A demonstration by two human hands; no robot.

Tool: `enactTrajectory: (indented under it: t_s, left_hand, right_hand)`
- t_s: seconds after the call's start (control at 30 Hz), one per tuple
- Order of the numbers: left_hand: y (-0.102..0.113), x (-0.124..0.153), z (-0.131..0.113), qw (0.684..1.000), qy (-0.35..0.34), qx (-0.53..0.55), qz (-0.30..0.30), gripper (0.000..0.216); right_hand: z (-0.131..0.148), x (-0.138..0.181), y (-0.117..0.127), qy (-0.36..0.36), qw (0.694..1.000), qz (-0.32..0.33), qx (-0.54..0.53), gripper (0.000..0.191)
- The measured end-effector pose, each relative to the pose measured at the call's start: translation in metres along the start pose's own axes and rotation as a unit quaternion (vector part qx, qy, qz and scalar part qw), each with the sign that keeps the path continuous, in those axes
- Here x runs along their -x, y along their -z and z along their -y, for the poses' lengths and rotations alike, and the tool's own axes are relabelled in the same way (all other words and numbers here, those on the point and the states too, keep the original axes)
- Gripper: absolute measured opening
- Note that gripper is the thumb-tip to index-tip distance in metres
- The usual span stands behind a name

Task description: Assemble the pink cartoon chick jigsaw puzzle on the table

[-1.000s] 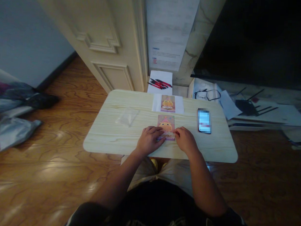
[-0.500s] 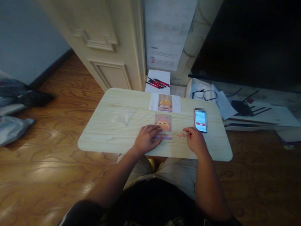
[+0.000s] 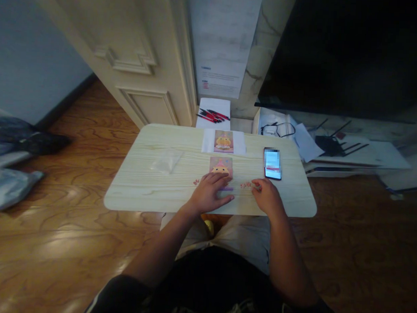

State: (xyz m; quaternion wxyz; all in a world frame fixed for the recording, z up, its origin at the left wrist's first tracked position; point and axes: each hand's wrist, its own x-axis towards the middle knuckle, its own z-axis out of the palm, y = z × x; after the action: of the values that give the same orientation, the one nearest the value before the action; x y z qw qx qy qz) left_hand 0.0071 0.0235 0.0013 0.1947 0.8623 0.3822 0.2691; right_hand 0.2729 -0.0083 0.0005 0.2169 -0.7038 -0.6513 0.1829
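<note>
A picture card (image 3: 221, 163) with an orange cartoon figure lies on the light wooden table (image 3: 132, 190). My left hand (image 3: 209, 192) rests flat across its lower part, fingers stretched and thumb apart, hiding much of it. A few small pink pieces (image 3: 196, 182) show just left of those fingers. To the card's right is a short row of small pink-and-white pieces (image 3: 246, 185). At the right end of that row, my right hand (image 3: 266, 195) has thumb and forefinger pinched together. Whatever is between them is too small to make out.
Behind the card, a similar picture (image 3: 224, 142) lies on white paper (image 3: 208, 141). A lit phone (image 3: 272, 163) is at the right, a clear plastic bag (image 3: 166, 160) at the left. Several red and black pens (image 3: 213, 115) lie on paper beyond the table's far edge.
My left hand has slid right and slightly down over the card, uncovering the pink pieces at its left. The right hand stays pinched by its row. The whole view has shifted slightly.
</note>
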Motion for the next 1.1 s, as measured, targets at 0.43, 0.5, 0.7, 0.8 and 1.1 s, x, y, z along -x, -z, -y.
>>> enactTrajectory:
  t_s: [0.43, 0.5, 0.7, 0.8, 1.1]
  left_hand:
    - [0.034, 0.056, 0.062, 0.978, 0.15, -0.118, -0.082, 0.035]
    - [0.031, 0.053, 0.058, 0.981, 0.137, -0.117, -0.074, 0.035]
    - [0.011, 0.033, 0.026, 0.996, 0.05, -0.07, -0.031, 0.034]
    - [0.003, 0.028, 0.018, 0.998, 0.018, -0.057, -0.013, 0.034]
    - [0.001, 0.03, 0.017, 0.997, 0.025, -0.071, -0.017, 0.036]
  right_hand:
    - [0.016, -0.01, -0.013, -0.036, 0.997, 0.004, 0.071, 0.016]
    - [0.015, -0.012, -0.015, -0.041, 0.997, 0.007, 0.071, 0.012]
    - [0.021, -0.013, -0.014, -0.007, 1.0, -0.012, 0.005, 0.013]
    - [0.027, -0.016, -0.015, 0.052, 0.995, -0.017, -0.081, 0.016]
    - [0.04, -0.036, -0.028, 0.058, 0.991, 0.048, -0.111, 0.013]
